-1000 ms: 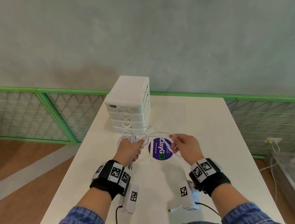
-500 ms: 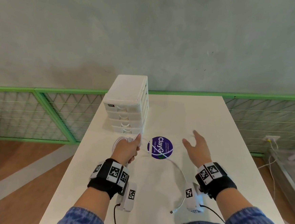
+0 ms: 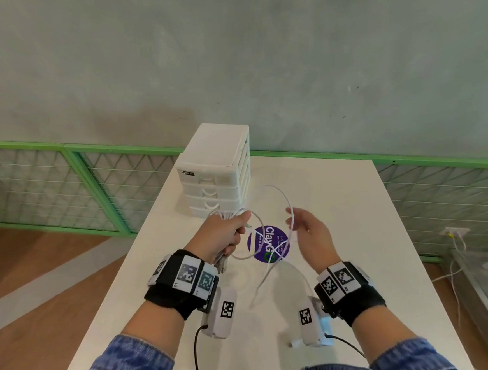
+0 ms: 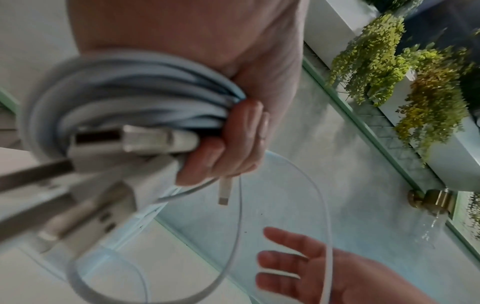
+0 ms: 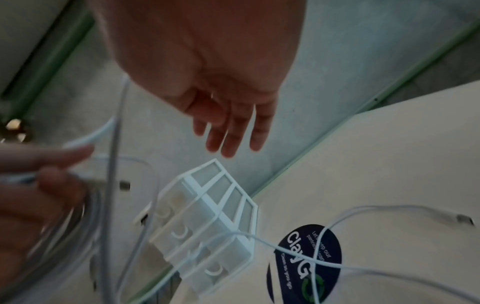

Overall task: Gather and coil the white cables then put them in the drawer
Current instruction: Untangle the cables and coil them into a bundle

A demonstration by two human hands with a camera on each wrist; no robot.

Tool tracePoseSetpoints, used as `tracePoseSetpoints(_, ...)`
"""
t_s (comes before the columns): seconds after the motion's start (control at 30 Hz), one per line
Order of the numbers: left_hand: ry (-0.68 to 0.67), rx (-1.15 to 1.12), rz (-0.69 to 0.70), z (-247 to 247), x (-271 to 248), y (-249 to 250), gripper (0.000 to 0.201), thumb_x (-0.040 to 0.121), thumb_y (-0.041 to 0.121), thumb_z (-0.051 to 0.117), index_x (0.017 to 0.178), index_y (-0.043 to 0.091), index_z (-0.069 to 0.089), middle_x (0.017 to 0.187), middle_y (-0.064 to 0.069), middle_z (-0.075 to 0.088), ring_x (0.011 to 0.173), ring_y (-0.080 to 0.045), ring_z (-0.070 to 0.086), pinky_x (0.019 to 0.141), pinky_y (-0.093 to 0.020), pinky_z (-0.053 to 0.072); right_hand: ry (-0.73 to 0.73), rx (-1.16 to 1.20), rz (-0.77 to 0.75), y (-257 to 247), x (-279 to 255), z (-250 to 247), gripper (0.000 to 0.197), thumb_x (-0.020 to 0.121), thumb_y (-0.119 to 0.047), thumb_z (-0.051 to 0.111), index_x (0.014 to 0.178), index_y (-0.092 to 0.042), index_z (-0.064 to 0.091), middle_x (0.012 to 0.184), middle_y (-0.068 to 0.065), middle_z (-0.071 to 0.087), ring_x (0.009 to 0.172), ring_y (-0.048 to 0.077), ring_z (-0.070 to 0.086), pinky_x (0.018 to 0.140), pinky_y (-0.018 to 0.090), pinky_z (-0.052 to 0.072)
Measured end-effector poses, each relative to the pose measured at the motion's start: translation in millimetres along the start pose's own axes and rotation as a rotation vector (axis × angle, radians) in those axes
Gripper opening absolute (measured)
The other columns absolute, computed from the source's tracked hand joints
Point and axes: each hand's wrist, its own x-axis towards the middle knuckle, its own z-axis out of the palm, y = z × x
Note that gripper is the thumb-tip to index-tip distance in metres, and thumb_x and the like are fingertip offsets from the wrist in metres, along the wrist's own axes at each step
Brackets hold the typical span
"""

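My left hand (image 3: 229,232) grips a coil of white cables (image 4: 124,98), with several USB plugs (image 4: 130,142) sticking out of the fist toward the wrist. From the coil one loose cable (image 3: 278,191) arcs up in a big loop and runs over the straight fingers of my right hand (image 3: 307,229), which is open and held a little right of the left. The cable's tail (image 3: 262,282) hangs down to the white table (image 3: 357,234). The white drawer unit (image 3: 215,172) stands just beyond my left hand, all its drawers pushed in.
A round purple sticker (image 3: 268,244) lies on the table under the hands. A green mesh railing (image 3: 105,178) runs behind and left of the table. A wall socket with wires (image 3: 456,231) is at floor level on the right.
My right hand, which had let go and swung out to the right, has come back toward the left with a cable loop lifted over its fingers. The left hand has risen with the coil.
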Motion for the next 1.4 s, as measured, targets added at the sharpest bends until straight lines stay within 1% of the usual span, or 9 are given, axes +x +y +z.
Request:
tracePoseSetpoints(0.2,-0.009,0.004,-0.025,4.6,3.2,-1.4,0.038,0.091,0.037,0.060,0.068,0.009,0.048,0.040,0.004,0.035,0.031,-0.009,0.025,0.035,-0.020,0.021,0.296,0.070,-0.483,-28.5,-4.8,-8.2,0.041,0.095,-0.020,0.038,0.136,-0.024,0.038,0.127,-0.001,0.046,0.112,0.007,0.049,0.093,0.009,0.036)
tracePoseSetpoints(0.33,-0.105,0.005,-0.011,4.9,-0.4,5.6,0.041,0.092,0.043,0.056,0.068,0.011,0.048,0.042,0.004,0.033,0.032,-0.009,0.025,0.036,-0.020,0.021,0.022,-0.413,-0.665,-29.9,0.1,4.4,0.052,0.094,-0.037,0.035,0.142,-0.016,0.033,0.141,0.005,0.044,0.132,0.017,0.036,0.111,0.024,0.024)
tracePoseSetpoints(0.47,-0.294,-0.064,0.023,1.3,-12.0,20.7,0.052,0.084,0.064,0.045,0.071,0.014,0.048,0.043,0.005,0.028,0.033,-0.009,0.025,0.041,-0.021,0.025,-0.170,-0.294,-0.532,-20.9,-1.2,17.0,0.060,0.094,-0.011,0.040,0.147,-0.016,0.012,0.147,0.009,0.034,0.134,0.021,0.037,0.108,0.021,0.028)
tracePoseSetpoints(0.57,-0.409,-0.162,0.102,-0.9,-17.2,29.5,0.059,0.073,0.071,0.039,0.073,0.012,0.048,0.041,0.006,0.026,0.031,-0.008,0.024,0.046,-0.025,0.021,-0.192,-0.231,-0.499,-28.3,-0.3,17.4,0.061,0.093,-0.011,0.038,0.147,-0.018,0.010,0.139,0.010,0.045,0.124,0.020,0.046,0.098,0.014,0.030)
tracePoseSetpoints(0.73,-0.473,-0.382,0.216,8.0,-21.1,45.7,0.070,0.068,0.076,0.020,0.070,0.012,0.048,0.035,0.008,0.026,0.028,-0.007,0.022,0.047,-0.027,0.016,-0.164,-0.031,-0.353,-32.0,6.5,27.0,0.044,0.093,-0.017,0.036,0.137,-0.022,0.039,0.097,-0.004,0.065,0.078,0.007,0.058,0.076,0.028,0.046)
tracePoseSetpoints(0.87,-0.521,-0.583,0.306,16.6,-22.7,57.5,0.084,0.072,0.079,-0.003,0.074,0.011,0.046,0.033,0.009,0.030,0.026,-0.005,0.026,0.044,-0.025,0.017,-0.212,-0.028,-0.313,-23.0,4.5,32.3,0.023,0.096,-0.015,0.044,0.118,-0.020,0.049,0.077,0.005,0.064,0.065,0.020,0.059,0.063,0.039,0.048)
tracePoseSetpoints(1.0,-0.548,-0.773,0.406,24.9,-21.1,66.4,0.084,0.069,0.080,0.006,0.076,0.012,0.054,0.036,0.009,0.034,0.030,-0.005,0.031,0.044,-0.023,0.024,-0.301,0.064,-0.118,-24.9,-2.4,37.0,0.024,0.096,-0.013,0.040,0.079,-0.029,0.047,0.057,-0.001,0.049,0.038,0.005,0.047,0.055,0.036,0.049)
tracePoseSetpoints(1.27,0.030,-0.589,0.543,31.9,16.7,81.0,0.049,0.098,0.050,0.025,0.092,0.012,0.055,0.046,0.009,0.041,0.039,-0.007,0.039,0.046,-0.024,0.030,-0.476,-0.217,-0.260,-15.5,-20.1,35.1,0.019,0.092,-0.028,0.054,0.110,-0.023,0.051,0.057,0.002,0.042,0.053,0.013,0.038,0.056,0.026,0.033)
tracePoseSetpoints(1.4,0.182,-0.192,0.709,20.7,40.8,59.0,0.032,0.081,0.046,0.059,0.079,0.015,0.055,0.044,0.008,0.045,0.038,-0.008,0.038,0.044,-0.023,0.033,-0.375,-0.200,-0.323,-21.2,-18.7,22.8,0.019,0.092,-0.034,0.049,0.107,-0.028,0.060,0.069,0.008,0.062,0.058,0.012,0.049,0.059,0.022,0.039)
